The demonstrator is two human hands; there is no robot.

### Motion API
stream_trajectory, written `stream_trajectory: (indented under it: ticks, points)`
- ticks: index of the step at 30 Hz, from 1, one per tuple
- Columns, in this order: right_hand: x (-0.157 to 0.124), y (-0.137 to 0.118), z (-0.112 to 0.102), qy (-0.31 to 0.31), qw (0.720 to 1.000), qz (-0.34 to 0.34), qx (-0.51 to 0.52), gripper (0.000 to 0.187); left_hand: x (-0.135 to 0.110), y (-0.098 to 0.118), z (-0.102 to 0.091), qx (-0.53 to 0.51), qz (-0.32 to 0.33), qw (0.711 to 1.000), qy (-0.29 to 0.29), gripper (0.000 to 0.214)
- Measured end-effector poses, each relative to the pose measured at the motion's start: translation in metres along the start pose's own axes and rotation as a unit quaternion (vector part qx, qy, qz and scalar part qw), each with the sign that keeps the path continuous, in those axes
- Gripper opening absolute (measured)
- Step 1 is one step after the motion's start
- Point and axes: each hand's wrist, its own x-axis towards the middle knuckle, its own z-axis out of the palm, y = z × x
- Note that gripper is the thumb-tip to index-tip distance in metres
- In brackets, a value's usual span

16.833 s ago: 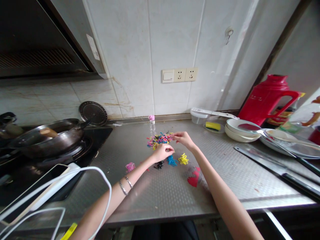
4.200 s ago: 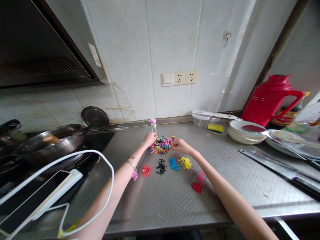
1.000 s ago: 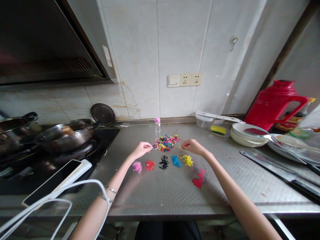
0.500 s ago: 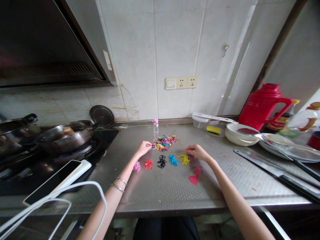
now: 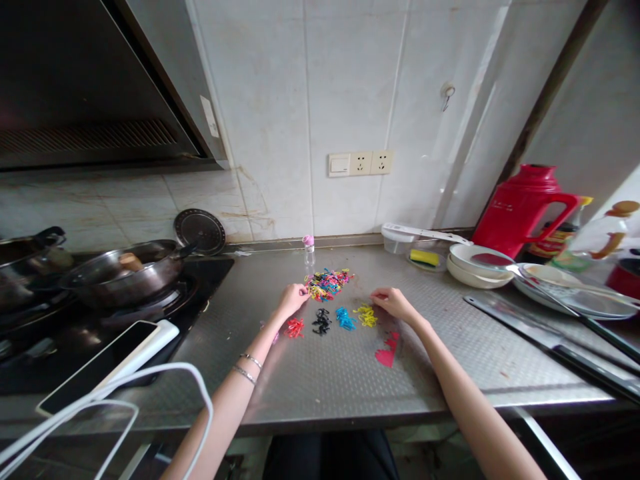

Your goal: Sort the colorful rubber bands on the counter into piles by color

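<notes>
My left hand (image 5: 294, 300) is closed in a pinch at the left edge of a mixed heap of small coloured loops (image 5: 330, 284); whatever is between its fingertips is too small to name. My right hand (image 5: 393, 302) rests just beyond and right of a yellow pile (image 5: 367, 315), fingers drawn together, their tips unclear. In a row nearer me lie a blue pile (image 5: 345, 318), a black pile (image 5: 322, 322) and a red pile (image 5: 295, 327). A pink pile (image 5: 275, 337) is mostly hidden by my left wrist. Red heart-shaped pieces (image 5: 386, 355) lie front right.
Behind the heap stands a small clear bottle with a pink cap (image 5: 309, 248). A pan (image 5: 125, 270) sits on the stove at left, near a phone (image 5: 97, 367) and white cables (image 5: 165, 367). Bowls (image 5: 475, 275), a knife (image 5: 520, 327) and a red flask (image 5: 520, 213) stand right.
My left hand has shifted slightly right along the mixed heap, and its wrist now covers more of the pink pile. My right hand stays nearly in place. The view has shifted slightly.
</notes>
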Motion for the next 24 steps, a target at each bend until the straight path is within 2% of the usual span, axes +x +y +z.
stream_trajectory:
  ticks: [5,9,12,17,24]
  points:
    - [0.001,0.001,0.000,-0.001,1.000,0.005,-0.007,0.029,0.000,0.000,-0.006,-0.012,0.019,1.000,-0.006,0.019]
    - [0.001,0.003,0.001,-0.004,1.000,0.007,-0.006,0.029,-0.002,-0.003,-0.014,-0.013,0.012,1.000,0.007,0.019]
    - [0.001,0.004,0.002,-0.002,1.000,0.007,-0.005,0.028,-0.005,-0.004,-0.018,-0.013,0.013,1.000,-0.004,0.017]
    - [0.001,0.005,0.003,-0.003,1.000,0.003,-0.006,0.028,-0.006,-0.002,-0.017,-0.009,0.028,0.999,-0.030,0.017]
    - [0.001,0.003,0.002,0.002,1.000,-0.002,-0.009,0.027,-0.003,-0.005,-0.014,-0.006,0.044,0.999,-0.020,0.017]
